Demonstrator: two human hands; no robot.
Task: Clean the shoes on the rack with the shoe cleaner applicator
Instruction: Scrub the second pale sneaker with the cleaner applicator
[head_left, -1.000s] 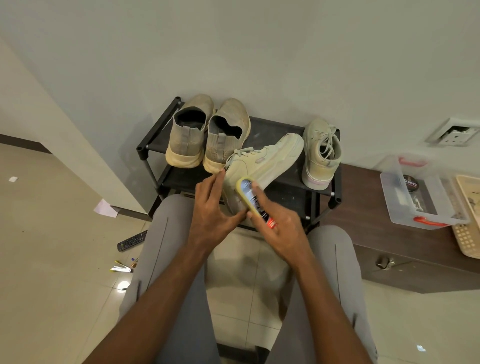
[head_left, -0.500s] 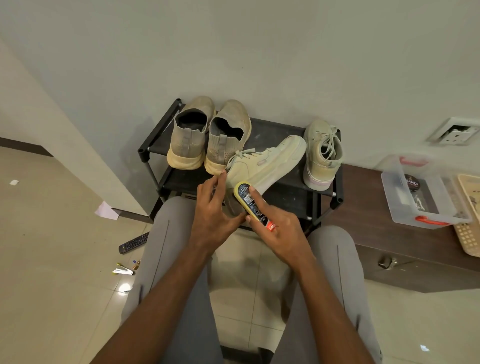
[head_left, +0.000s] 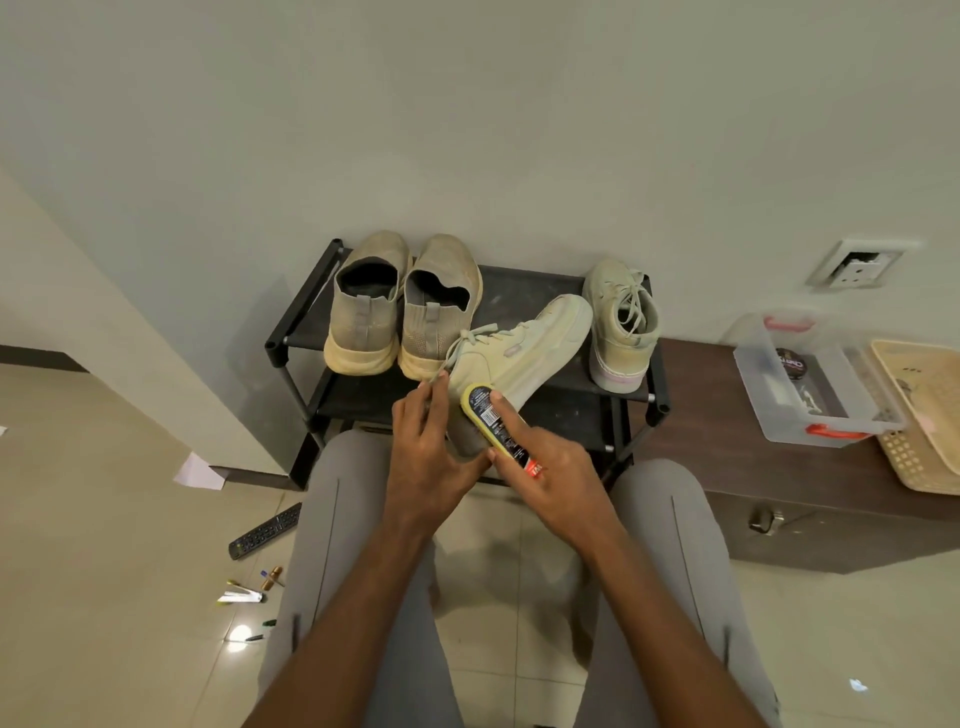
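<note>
On the rack (head_left: 535, 291), a pair of slip-on shoes (head_left: 402, 306) sits at its left end. In front of the rack my left hand (head_left: 431, 457) grips the heel of the pale sneaker (head_left: 524, 348), toe tilted up over the rack's top shelf. My right hand (head_left: 550, 478) clasps the shoe cleaner applicator (head_left: 491, 418), forefinger stretched along it, against the sneaker's side; another sneaker (head_left: 621, 322) stands at the rack's right end.

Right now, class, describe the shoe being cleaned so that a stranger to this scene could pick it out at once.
Find the black metal shoe rack against the pale wall. In front of its top shelf, the left hand holds a pale green lace-up sneaker while the right hand presses a yellow-edged shoe cleaner applicator to it. It alone is lifted and tilted, toe toward the wall; the other three shoes stand on the shelf.
</note>
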